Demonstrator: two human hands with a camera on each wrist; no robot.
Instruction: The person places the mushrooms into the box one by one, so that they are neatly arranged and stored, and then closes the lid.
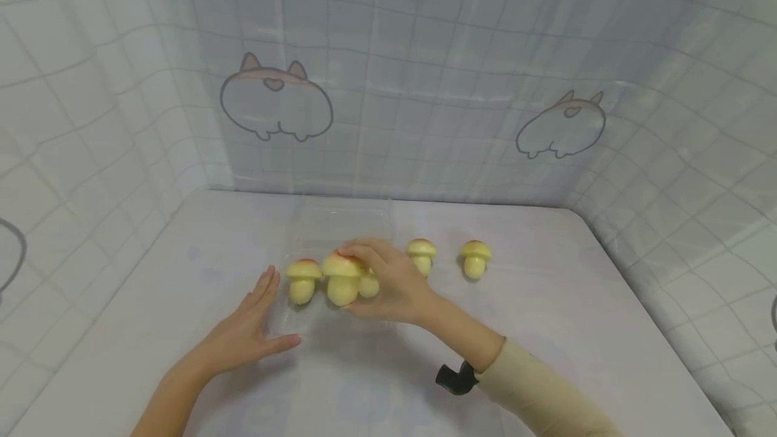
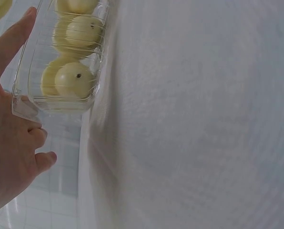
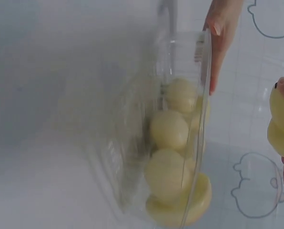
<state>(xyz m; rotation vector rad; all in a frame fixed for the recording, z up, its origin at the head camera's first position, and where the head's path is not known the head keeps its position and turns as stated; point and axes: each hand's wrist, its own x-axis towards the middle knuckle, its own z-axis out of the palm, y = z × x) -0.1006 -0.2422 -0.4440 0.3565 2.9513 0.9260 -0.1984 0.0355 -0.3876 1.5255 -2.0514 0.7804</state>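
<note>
My right hand point(image 1: 391, 282) pinches a yellow mushroom point(image 1: 342, 280) with a reddish cap top, above a clear plastic box point(image 1: 276, 319). In the right wrist view this held mushroom point(image 3: 281, 119) shows at the right edge, between fingertips. Inside the box stand more mushrooms, one point(image 1: 303, 282) at the left and one point(image 1: 368, 285) partly behind my right fingers. Fingers straight and thumb spread, my left hand point(image 1: 239, 336) rests by the box's left side; in the left wrist view the hand point(image 2: 11, 143) is against the box rim point(image 2: 25, 52).
Two more mushrooms stand on the white table point(image 1: 546, 329) right of the box, one nearer point(image 1: 421, 256) and one farther right point(image 1: 475, 259). The transparent lid point(image 1: 342, 221) lies back behind the box. Checked curtains with animal drawings surround the table's back and sides.
</note>
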